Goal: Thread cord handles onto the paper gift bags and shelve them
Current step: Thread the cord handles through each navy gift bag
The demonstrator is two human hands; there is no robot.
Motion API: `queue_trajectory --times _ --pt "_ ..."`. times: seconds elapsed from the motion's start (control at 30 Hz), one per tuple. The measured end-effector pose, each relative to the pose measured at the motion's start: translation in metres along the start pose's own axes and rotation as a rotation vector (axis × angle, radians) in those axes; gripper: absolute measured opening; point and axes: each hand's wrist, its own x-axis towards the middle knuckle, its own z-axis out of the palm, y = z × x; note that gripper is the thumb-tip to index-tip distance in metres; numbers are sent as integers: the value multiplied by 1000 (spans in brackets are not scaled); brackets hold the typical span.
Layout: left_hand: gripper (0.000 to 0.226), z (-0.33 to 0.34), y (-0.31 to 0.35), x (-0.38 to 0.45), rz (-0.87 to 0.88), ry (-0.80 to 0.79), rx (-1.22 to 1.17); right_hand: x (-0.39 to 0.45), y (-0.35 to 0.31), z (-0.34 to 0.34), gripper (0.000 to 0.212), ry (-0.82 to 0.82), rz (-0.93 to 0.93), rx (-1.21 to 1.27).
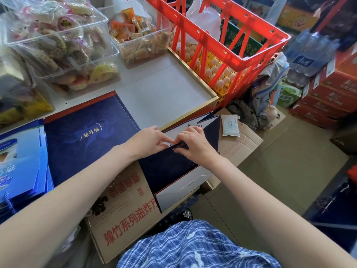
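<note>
Both hands — left hand, right hand — pinch the navy gift bag rim at centre frame, twelve o'clock of the lap — light, creasable paper, best held near its holes.

Fingers hide what is perhaps a cord.

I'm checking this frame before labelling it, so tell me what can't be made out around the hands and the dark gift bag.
- Head view: the cord at the dark gift bag's rim is covered by the left hand and right hand; threading progress unclear.
- The bag's holes are hidden under the fingers.
- The blue bag stack is cut off by the left edge.
- No shelf can be identified.
</note>
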Motion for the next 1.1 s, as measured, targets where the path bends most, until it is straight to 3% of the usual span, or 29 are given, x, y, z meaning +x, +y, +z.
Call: queue_trajectory --times 0.13,0.27,0.4,0.73,0.9,1.1 --pt "29 -8 1 9 89 -124 -46 -5 5 -2 14 34 -9 12" --pt "16 0 4 15 106 55 29 -4 6 -4 12 66 16 69" --pt "12 6 2 16 126 197 -101 -4 9 -7 11 112 29 111" --pt "11 4 3 16 106 213 -170 6 9 -8 17 8 24 80" --pt "10 1 1 15 112 236 -180 5 5 -4 16 112 38 105" --pt "10 -2 -3 16 148 204 -230 6 7 -10 15 89 -3 130"
